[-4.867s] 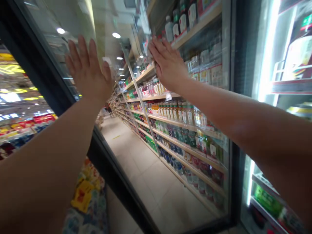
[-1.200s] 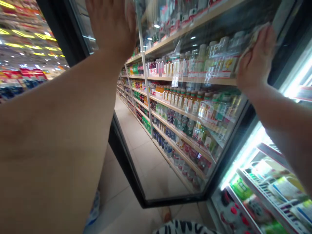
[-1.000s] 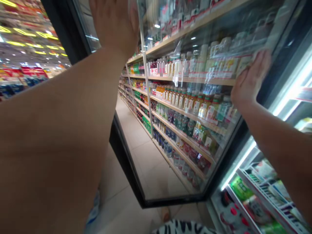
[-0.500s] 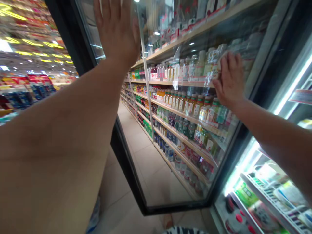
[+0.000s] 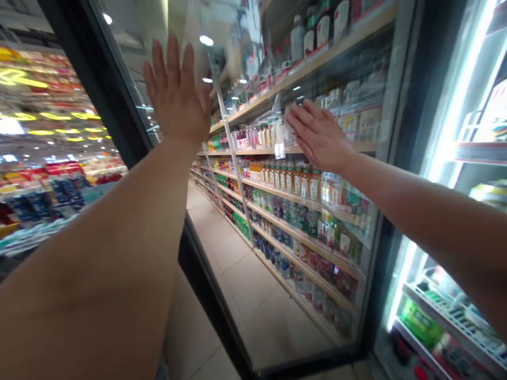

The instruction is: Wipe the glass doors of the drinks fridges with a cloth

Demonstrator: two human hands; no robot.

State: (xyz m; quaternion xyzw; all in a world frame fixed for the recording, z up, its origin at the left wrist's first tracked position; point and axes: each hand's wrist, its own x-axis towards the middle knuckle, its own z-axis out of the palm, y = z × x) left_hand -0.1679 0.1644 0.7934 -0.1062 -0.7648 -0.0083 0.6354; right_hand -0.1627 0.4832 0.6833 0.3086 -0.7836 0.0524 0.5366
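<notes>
An open glass fridge door (image 5: 269,316) with a black frame (image 5: 119,121) stands in front of me. My left hand (image 5: 176,100) lies flat on the glass near its left edge, fingers stretched upward and slightly apart, holding nothing. My right hand (image 5: 319,138) presses flat against the glass further right, fingers pointing left. A small pale cloth (image 5: 290,115) shows under its fingertips, pinned to the pane. Both forearms reach up from the bottom corners.
Through the glass I see a tiled aisle floor (image 5: 233,274) and long wooden shelves of bottled drinks (image 5: 301,184). On the right is the lit fridge interior with white wire racks (image 5: 443,306) holding packaged goods. Bright store displays (image 5: 51,184) lie left of the door.
My right hand has slid left across the glass from the door's right edge toward the middle. My left hand stays flat on the pane; the view has tilted upward.
</notes>
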